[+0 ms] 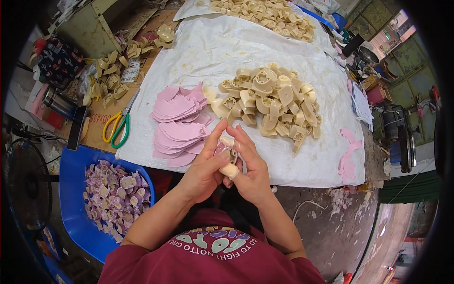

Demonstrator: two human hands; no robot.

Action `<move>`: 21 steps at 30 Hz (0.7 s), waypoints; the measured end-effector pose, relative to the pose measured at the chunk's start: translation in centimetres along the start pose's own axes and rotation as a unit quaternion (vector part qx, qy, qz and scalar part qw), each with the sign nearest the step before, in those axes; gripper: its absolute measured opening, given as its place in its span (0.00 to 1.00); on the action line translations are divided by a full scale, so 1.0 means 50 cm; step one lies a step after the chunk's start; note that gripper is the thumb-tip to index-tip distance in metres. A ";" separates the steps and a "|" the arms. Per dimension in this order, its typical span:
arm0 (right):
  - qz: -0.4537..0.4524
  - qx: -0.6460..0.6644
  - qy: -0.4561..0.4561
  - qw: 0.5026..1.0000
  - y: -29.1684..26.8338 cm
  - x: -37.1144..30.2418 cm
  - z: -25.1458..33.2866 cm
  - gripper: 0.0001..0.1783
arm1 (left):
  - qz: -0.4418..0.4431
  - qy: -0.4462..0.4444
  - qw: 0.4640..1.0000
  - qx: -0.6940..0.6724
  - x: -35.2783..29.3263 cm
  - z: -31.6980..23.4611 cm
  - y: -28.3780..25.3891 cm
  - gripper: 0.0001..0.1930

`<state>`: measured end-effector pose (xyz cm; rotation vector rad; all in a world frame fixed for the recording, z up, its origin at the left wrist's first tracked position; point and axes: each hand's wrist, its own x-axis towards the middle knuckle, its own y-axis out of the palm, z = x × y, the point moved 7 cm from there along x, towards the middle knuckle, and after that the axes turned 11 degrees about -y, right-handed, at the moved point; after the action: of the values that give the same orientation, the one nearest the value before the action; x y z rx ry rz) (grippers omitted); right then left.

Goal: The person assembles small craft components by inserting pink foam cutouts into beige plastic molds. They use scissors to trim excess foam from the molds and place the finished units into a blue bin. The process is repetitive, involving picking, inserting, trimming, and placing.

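Observation:
In front of my chest, my left hand [202, 170] and my right hand [251, 171] close together around a small beige plastic shoe heel [232, 155]. A bit of pink covering [220, 148] shows on the heel's left side. Pale wraps sit around some of my fingertips. Just beyond my left hand lie stacks of cut pink pieces [177, 135] with curved edges. A heap of bare beige heels [276, 102] rises past my right hand, on the white sheet [189, 57] that covers the table. My fingers partly hide the held heel.
At lower left, a blue tub [71, 208] holds many covered pinkish-purple heels [116, 194]. Scissors [122, 124] with yellow and green handles lie at the table's left edge, near a phone [77, 128]. More beige heels [269, 19] are piled at the back. Pink scraps [348, 154] lie right.

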<state>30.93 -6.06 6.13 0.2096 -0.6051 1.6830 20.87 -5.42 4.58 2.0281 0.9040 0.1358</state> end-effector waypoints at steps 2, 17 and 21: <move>-0.024 0.103 0.036 0.994 -0.006 -0.001 0.000 0.28 | 0.040 0.000 0.999 -0.035 0.000 -0.006 0.016 0.41; -0.086 0.335 0.106 0.932 -0.011 -0.018 -0.022 0.21 | -0.015 0.157 0.931 0.330 -0.018 -0.045 0.019 0.50; -0.149 0.388 0.288 0.863 -0.018 -0.071 -0.073 0.18 | -0.068 0.261 0.662 0.700 -0.037 -0.085 0.059 0.43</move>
<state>33.24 -7.21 1.64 0.3319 0.5576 1.4954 19.40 -4.72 9.81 3.4079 1.8923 -0.1478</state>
